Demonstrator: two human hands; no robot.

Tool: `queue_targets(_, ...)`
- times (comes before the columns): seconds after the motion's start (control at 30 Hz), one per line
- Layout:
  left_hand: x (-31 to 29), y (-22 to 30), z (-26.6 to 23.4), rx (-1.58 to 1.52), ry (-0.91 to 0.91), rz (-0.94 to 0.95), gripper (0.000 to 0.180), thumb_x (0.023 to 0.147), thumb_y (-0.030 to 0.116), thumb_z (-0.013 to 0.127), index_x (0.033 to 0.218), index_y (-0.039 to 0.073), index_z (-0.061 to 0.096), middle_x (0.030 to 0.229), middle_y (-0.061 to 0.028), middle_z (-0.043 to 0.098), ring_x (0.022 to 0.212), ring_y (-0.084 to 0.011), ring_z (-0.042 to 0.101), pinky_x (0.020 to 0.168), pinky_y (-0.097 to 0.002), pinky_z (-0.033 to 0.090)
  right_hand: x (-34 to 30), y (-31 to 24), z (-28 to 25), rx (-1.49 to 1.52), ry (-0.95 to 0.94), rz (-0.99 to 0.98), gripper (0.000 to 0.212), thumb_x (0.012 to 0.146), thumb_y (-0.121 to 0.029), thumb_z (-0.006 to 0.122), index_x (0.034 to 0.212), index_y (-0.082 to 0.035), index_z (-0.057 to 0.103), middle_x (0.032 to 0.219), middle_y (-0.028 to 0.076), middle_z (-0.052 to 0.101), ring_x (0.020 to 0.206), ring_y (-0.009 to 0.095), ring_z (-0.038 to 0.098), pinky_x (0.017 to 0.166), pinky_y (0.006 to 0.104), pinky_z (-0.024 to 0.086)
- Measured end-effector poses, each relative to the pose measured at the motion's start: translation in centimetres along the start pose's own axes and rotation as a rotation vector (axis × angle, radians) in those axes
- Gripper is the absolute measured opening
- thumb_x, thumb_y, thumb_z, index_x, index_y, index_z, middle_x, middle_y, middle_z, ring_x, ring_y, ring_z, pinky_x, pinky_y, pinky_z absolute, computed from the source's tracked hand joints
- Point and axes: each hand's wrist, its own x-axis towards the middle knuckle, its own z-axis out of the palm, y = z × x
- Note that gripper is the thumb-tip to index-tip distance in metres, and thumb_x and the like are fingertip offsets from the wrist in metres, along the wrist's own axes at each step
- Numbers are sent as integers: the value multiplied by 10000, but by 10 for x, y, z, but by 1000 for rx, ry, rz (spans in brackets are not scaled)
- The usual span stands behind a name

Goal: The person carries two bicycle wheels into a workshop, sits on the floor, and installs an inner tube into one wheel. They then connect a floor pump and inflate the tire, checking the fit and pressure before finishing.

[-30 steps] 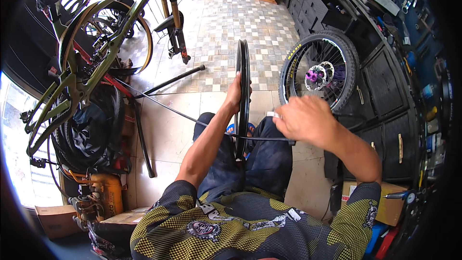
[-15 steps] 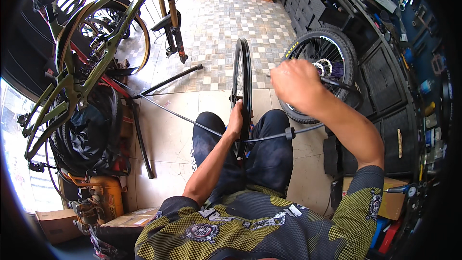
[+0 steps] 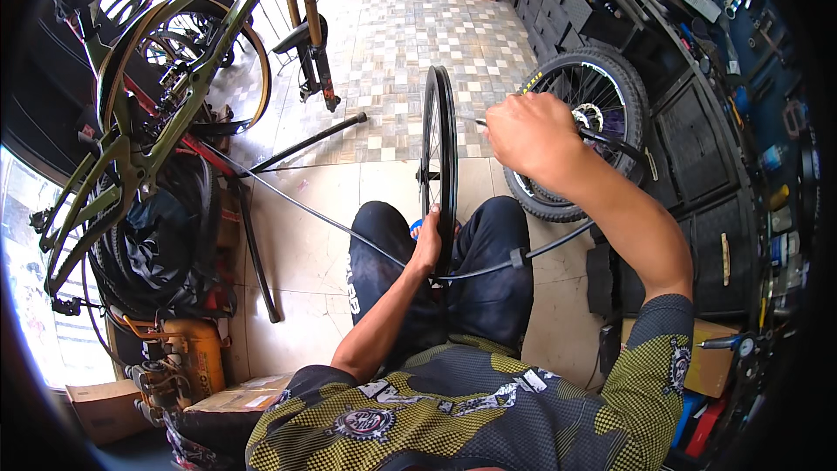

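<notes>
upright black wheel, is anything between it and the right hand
Nothing visible blocks the gap: the right hand is to the right of the wheel, with only the tip of what it holds poking out. The hose crosses lower, near the wheel's bottom.

I locate yellow block capitals [image 3: 530, 82] on the sidewall of the knobbly tyre [image 3: 635, 100] at right; they are partly cut off at the forearm. On the patterned shirt [image 3: 436, 366], I note bold white lettering [image 3: 453, 399] across the chest, a round lettered emblem [image 3: 365, 424] below it, and a pale emblem [image 3: 678, 365] on the right sleeve. The dark trousers [image 3: 488, 296] carry white letters along the left leg's outer edge. The orange tank [image 3: 202, 353] bears dark characters. A carton [image 3: 222, 397] displays a pale label [image 3: 259, 401], too small to read.
</notes>
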Motion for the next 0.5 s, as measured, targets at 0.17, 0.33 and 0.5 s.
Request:
queue_targets(0.17, -3, -12, -10, -72, -65, 12, 559, 1101, 514, 336, 1231, 24, 570, 1129, -152, 671, 1063, -274, 678, 991, -410, 534, 18, 12, 14, 199, 64, 76, 372, 993, -383, 652, 934, -35, 769, 867, 217, 752, 782, 353, 759, 692, 464, 600)
queue_targets(0.33, -9, -33, -14, -54, -170, 169, 542, 1109, 425, 308, 1344, 8, 561, 1310, -164, 658, 1206, -263, 655, 1059, -393, 513, 42, 29, 108, 1567, -20, 454, 425, 1027, -516, 639, 1055, -92, 657, 880, 63, 624, 577, 127, 532, 483, 329, 458)
queue_targets(0.5, -37, -12, -14, 178, -299, 164, 630, 1063, 420, 344, 1499, -9, 492, 1309, -116, 651, 1112, -254, 664, 1013, -372, 522, 32, 8, 174, 2327, -128, 655, 300, 945, -299, 800, 1083, -113, 610, 869, 9, 572, 546, 34, 459, 444, 212, 365)
